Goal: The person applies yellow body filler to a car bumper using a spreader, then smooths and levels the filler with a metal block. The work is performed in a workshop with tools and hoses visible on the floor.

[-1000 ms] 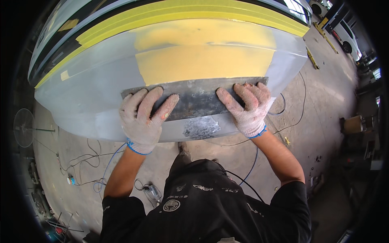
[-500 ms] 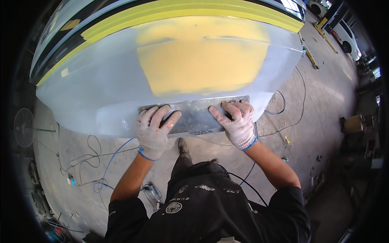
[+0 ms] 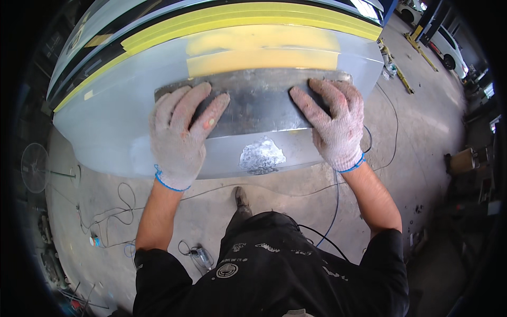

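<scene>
A wide, flat steel putty spreader (image 3: 253, 105) spans the space between my gloved hands. My left hand (image 3: 179, 134) grips its left end, and my right hand (image 3: 338, 121) grips the right end; fingertips lie on its upper face. Beneath it is a grey car panel (image 3: 113, 132) with a yellow filler patch (image 3: 264, 55). The spreader covers the patch's lower part; whether its edge touches the surface I cannot tell. A shiny bare-metal spot (image 3: 262, 154) shows on the panel just below the spreader.
Yellow masking tape (image 3: 253, 15) runs along the panel's far edge. A cable (image 3: 248, 187) and air hoses cross the concrete floor. A small power tool (image 3: 202, 257) lies near my left side. Lift arms (image 3: 421, 53) and a white car (image 3: 448, 47) stand at far right.
Both hands have carried the spreader away from me, from the panel's near edge up over the lower yellow patch. The bare-metal spot is now largely uncovered.
</scene>
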{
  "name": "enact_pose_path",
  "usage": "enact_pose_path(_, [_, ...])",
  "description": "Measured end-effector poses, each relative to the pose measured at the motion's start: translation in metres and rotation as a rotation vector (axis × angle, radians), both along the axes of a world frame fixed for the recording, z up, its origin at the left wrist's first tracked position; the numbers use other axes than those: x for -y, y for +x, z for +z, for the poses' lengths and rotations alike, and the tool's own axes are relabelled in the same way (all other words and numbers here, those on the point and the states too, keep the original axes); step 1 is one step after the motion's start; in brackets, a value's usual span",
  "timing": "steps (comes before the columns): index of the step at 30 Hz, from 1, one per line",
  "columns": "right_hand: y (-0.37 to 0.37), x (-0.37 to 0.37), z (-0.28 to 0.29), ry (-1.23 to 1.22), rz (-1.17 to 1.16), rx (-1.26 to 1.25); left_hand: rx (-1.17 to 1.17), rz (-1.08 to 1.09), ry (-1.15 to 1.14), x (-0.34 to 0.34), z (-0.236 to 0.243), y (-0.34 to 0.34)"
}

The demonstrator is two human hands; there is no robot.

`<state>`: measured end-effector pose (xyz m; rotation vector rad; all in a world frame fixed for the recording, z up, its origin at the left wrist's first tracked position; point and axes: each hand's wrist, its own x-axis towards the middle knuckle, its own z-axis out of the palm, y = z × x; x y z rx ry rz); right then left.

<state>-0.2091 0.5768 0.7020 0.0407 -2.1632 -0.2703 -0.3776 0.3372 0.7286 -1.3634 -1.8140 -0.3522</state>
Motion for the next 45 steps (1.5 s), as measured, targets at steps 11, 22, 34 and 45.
enact_pose_path(11, [-0.009, -0.012, 0.013, 0.001, -0.066, 0.013, -0.047, -0.018, 0.025, -0.017, 0.011, -0.016])
enact_pose_path(22, [-0.013, -0.016, 0.006, 0.003, -0.031, -0.016, -0.066, -0.066, 0.057, -0.020, 0.010, -0.019])
enact_pose_path(34, [0.004, -0.007, -0.058, -0.045, 0.033, 0.036, 0.271, -0.005, 0.093, 0.000, -0.063, 0.000])
enact_pose_path(45, [0.026, 0.018, -0.101, -0.258, 0.097, 0.219, 0.132, -0.051, 0.084, 0.012, -0.118, 0.015])
